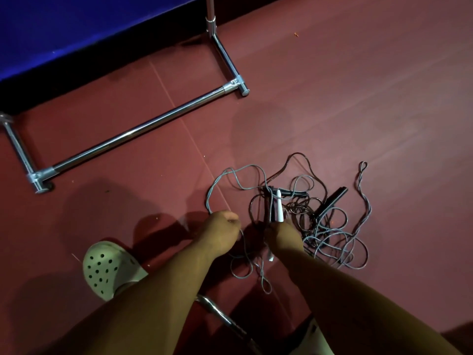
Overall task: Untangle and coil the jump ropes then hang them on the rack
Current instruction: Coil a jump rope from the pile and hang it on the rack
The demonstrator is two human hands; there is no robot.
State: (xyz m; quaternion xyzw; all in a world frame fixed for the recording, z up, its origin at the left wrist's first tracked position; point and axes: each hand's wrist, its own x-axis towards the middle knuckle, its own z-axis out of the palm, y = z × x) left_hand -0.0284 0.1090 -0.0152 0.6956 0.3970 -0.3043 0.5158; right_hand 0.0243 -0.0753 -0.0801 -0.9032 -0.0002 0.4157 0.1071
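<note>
The left hand's (223, 228) fingers (231, 217) are curled tight, pinching a grey rope (209, 203) that loops up and away from the fist and also trails down beneath it. The right hand (281, 233) grips a white handle (279, 208) that sticks out above and below it, with a darker handle held against it. How the right fingers lie is hidden. Just right of both hands sits the tangle (320, 226) on the red floor (358, 98): grey rope and a thin dark rope (298, 154) wound through each other, with a black handle (335, 198) lying in it. The chrome rack's (143, 131) base stands well apart at upper left, before a blue panel (76, 26). A pale clog (107, 267) rests near the left forearm.
</note>
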